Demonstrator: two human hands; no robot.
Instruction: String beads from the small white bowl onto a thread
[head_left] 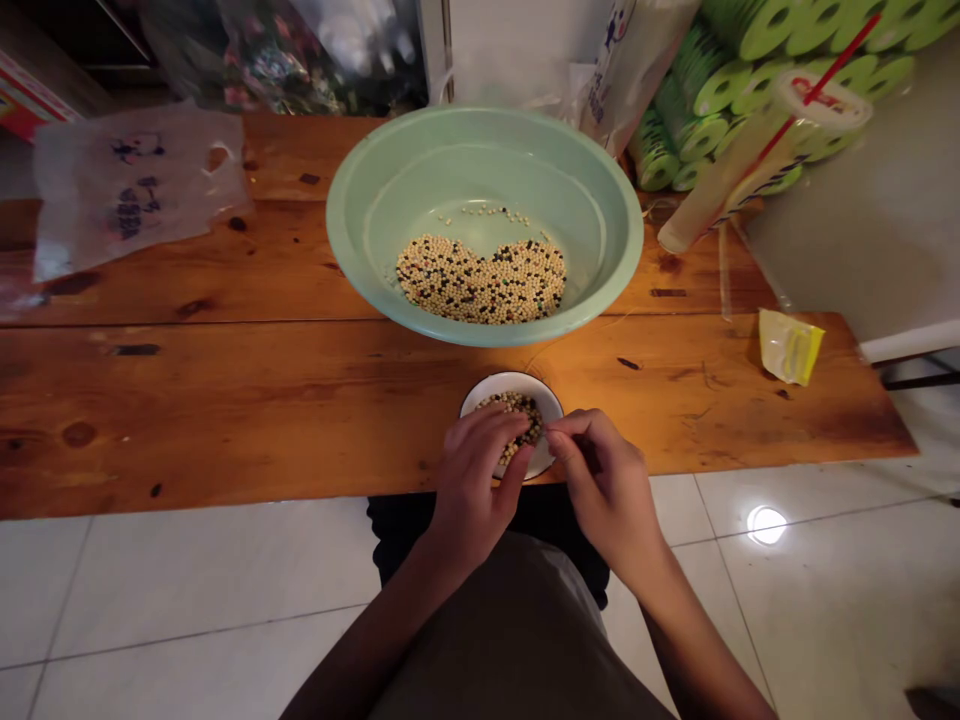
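A small white bowl (pixel 550 462) with a dark rim holds cream and dark beads (pixel 534 408) near the bench's front edge. My left hand (pixel 480 470) is over its left side, fingers curved and thumb apart, the fingertips at the beads; no held thing shows in it. At the bowl's right edge, my right hand (pixel 604 480) pinches a thin strand between thumb and forefinger. Whether the strand is a needle or a thread is too fine to tell. Behind the bowl stands a wide green basin (pixel 484 335) with many more cream, black and a few coloured beads (pixel 480 285).
The wooden bench (pixel 262 400) ends just before my lap. A plastic bag (pixel 135 190) lies at the left. To the right are a tall cup (pixel 709 195) with a red straw, a small yellow-and-clear packet (pixel 791 345) and stacked green rolls (pixel 720 85).
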